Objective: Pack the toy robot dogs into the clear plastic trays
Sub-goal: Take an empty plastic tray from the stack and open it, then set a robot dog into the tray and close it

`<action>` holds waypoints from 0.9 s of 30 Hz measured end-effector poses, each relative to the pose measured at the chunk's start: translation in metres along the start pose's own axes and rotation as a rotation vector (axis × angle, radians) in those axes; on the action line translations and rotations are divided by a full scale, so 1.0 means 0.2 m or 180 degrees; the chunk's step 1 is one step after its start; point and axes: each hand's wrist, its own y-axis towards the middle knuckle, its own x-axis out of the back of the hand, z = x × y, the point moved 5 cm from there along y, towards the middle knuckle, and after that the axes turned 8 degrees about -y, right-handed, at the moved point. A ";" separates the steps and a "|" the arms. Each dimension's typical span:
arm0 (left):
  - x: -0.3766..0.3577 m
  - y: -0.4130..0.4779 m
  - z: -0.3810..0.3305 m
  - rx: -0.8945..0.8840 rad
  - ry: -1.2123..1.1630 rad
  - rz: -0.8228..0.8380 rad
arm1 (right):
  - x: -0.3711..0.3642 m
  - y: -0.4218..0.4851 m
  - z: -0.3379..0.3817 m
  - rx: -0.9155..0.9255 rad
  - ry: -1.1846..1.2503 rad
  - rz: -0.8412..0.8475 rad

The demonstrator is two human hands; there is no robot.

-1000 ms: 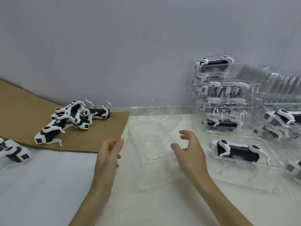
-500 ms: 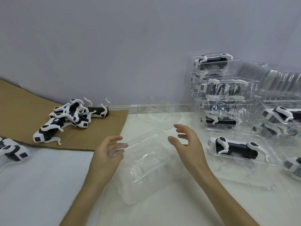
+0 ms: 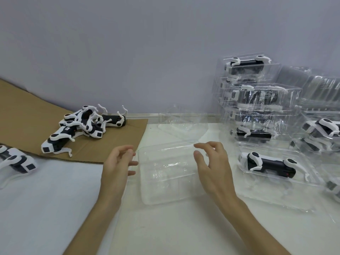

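The empty tray (image 3: 165, 172) lies open side up on the table (image 3: 165, 229), between the two hands, with no dog in it yet. The left hand (image 3: 117, 162) is just beside its left rim, fingers loosely bent and apart, holding nothing. The right hand (image 3: 211, 162) is at its right end, fingers spread and half curled, also holding nothing; whether either hand touches the plastic I cannot tell.

Just right of it, one dog (image 3: 268, 164) already lies in its own tray, and behind that stands a stack of filled trays (image 3: 257, 100), with more filled ones (image 3: 322, 129) at the far right. So a good part of the job looks done.

What is left: a pile of loose dogs (image 3: 82, 126) on the cardboard (image 3: 27, 116) to the left, and another dog (image 3: 16, 161) at the left edge. A second empty tray (image 3: 182, 122) waits near the wall. This tray seems placed and ready; a dog must be fetched from the pile next.
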 end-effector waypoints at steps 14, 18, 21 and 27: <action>-0.01 0.73 -0.10 0.0630 0.0063 0.0102 | 0.13 -0.07 0.12 0.0942 0.0113 -0.1595; -0.01 0.86 -0.07 0.0834 -0.0365 0.0195 | 0.13 -0.07 0.12 0.0975 0.0107 -0.1521; -0.08 0.92 -0.04 0.0960 -0.0548 0.0381 | 0.14 -0.05 0.13 0.0974 0.0153 -0.1525; -0.20 0.82 0.03 0.0716 -0.1042 0.0103 | 0.18 -0.01 0.12 0.0921 0.0227 -0.1542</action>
